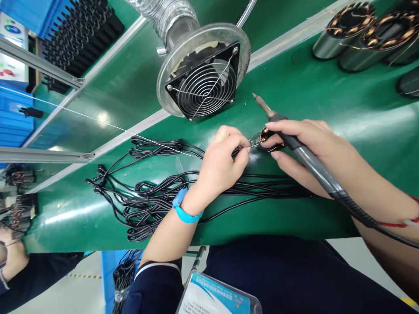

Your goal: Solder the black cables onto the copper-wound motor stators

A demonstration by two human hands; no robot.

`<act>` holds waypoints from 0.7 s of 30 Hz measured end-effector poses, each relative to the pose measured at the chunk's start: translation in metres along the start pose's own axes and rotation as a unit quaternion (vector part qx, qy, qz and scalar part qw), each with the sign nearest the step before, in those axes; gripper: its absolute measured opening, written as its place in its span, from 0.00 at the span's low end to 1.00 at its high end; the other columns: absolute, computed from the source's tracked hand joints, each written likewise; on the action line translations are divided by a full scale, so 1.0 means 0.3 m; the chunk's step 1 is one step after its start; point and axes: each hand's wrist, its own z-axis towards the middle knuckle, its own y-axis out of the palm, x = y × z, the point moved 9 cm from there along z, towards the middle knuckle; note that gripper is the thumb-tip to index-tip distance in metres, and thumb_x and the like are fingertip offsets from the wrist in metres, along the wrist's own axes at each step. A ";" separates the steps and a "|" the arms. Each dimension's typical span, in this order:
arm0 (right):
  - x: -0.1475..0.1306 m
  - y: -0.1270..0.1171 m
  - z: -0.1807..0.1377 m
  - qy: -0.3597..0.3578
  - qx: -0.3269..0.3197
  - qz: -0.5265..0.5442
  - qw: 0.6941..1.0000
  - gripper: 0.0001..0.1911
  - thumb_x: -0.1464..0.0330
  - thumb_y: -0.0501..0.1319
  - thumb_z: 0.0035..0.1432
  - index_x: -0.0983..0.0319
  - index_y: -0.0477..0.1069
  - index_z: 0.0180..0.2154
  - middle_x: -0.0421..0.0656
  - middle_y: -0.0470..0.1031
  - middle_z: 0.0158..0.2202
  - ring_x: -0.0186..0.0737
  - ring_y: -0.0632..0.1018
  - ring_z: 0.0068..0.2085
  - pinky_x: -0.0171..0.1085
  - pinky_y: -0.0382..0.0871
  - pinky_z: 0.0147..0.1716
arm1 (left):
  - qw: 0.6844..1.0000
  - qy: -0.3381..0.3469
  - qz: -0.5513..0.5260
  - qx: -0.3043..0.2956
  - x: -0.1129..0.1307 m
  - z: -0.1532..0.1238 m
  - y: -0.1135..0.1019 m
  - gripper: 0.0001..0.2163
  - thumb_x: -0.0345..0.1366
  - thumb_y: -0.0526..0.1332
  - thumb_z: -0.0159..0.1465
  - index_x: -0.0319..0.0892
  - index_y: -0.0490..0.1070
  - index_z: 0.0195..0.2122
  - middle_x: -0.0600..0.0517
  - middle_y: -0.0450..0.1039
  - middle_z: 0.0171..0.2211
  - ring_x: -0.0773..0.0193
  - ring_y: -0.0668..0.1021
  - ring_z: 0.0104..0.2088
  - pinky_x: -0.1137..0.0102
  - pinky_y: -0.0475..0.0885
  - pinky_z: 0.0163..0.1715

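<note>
My left hand (pixel 224 157) is closed in a pinch on the end of a black cable (pixel 194 149), and fine wire ends stick out past its fingertips. A thin pale strand (pixel 121 127) runs from the upper left down to this hand. Between the two hands sits a small stator with copper windings (pixel 263 136), partly hidden by fingers. My right hand (pixel 306 150) is closed round a soldering iron (pixel 304 155), its tip pointing up and left, away from the stator. Fingers of the same hand also touch the stator.
Bundled black cables (pixel 147 205) lie on the green bench (pixel 275 87). A round fume extractor with a fan guard (pixel 206 96) hangs above. Several larger stators (pixel 355 52) stand at the upper right. Another person's hand (pixel 13 248) is at the far left, near more wound parts.
</note>
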 end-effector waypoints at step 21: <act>-0.017 -0.073 -0.024 0.080 0.085 -0.019 0.993 0.22 0.68 0.60 0.69 0.49 0.66 0.62 0.41 0.79 0.49 0.45 0.80 0.46 0.47 0.76 0.46 | 0.991 -0.113 -0.078 -0.007 -0.081 0.002 0.005 0.08 0.21 0.59 0.59 0.42 0.68 0.29 0.54 0.70 0.32 0.69 0.71 0.31 0.73 0.68 0.30</act>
